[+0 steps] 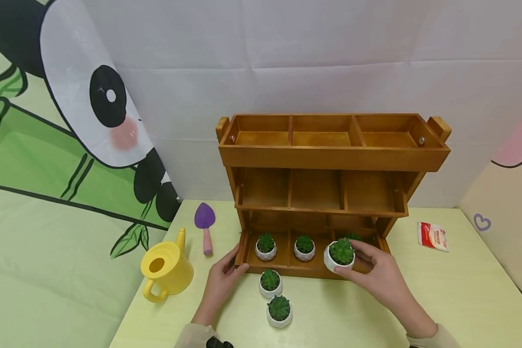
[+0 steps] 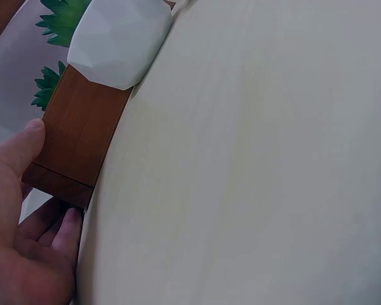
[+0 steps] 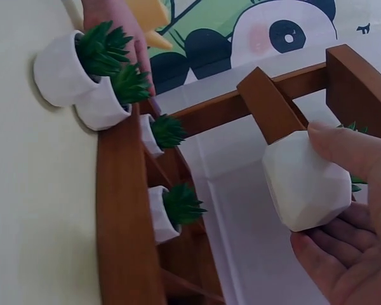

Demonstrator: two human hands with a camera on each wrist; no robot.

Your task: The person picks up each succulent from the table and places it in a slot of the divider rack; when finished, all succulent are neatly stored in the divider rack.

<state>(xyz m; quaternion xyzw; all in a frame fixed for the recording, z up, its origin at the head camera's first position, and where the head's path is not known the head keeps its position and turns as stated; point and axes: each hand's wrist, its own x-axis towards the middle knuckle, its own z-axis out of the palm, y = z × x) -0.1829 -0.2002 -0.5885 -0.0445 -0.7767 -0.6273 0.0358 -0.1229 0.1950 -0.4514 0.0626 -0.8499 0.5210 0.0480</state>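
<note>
Right hand (image 1: 374,273): at four o'clock in my head view, pinching a plant (image 1: 340,256) by its white pot, likely to spare the leaves.
Held plant: roughly upright before the right compartment of the rack (image 1: 330,159)'s bottom tier (image 1: 287,271).
Left hand (image 1: 222,275): at seven, gripping the rack's near-left corner between thumb and fingers, I judge to steady it.
Shelved plants (image 1: 266,246): at six and five, one per compartment; more leaves peek from behind the held one.
Loose plants (image 1: 270,283): two at six on the worktop (image 1: 461,290), handily near.
Can (image 1: 169,270), packet (image 1: 433,237): at eight and past three, apparently out of the way.
</note>
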